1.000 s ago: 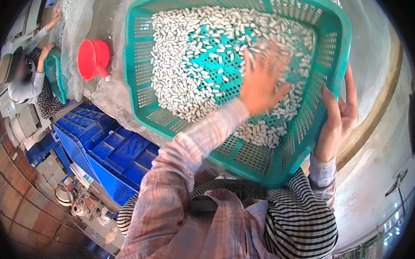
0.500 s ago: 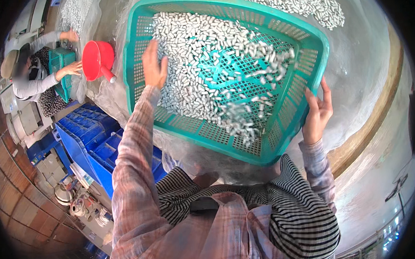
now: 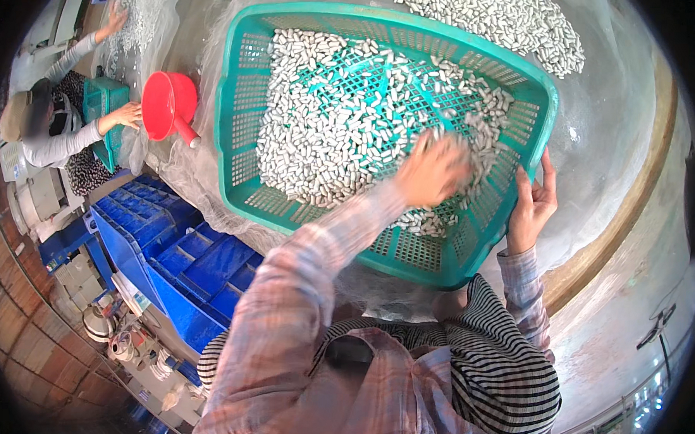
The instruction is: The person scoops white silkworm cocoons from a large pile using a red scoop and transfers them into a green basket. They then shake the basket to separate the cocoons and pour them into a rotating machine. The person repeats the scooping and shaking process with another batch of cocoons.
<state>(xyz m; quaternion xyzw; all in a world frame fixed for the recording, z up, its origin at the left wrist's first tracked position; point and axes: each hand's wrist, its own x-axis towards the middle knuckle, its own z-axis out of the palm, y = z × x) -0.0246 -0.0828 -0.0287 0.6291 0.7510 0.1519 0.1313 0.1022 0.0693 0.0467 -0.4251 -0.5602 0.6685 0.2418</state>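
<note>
A large green plastic basket [image 3: 233, 144] with latticed walls and floor tilts in front of me. Many small white capsule-shaped pieces [image 3: 314, 152] lie in it, thickest on the left, with the lattice floor showing in gaps. Inside, my left hand [image 3: 431, 171] is over the pieces in the right half, its fingers smeared by motion. At the near right side my right hand [image 3: 535, 205] grips the basket's rim, fingers against the outer wall.
More white pieces [image 3: 502, 20] are heaped beyond the basket on a sheet-covered surface. At left are a red dipper [image 3: 157, 109], blue crates [image 3: 198, 258] and a co-worker [image 3: 56, 121] beside a smaller green basket [image 3: 104, 123]. A curved edge [image 3: 633, 197] bounds the surface at right.
My left hand has swept from the basket's left side to its right half. The pieces are more spread out, with new gaps at the upper middle. My right hand stays on the rim.
</note>
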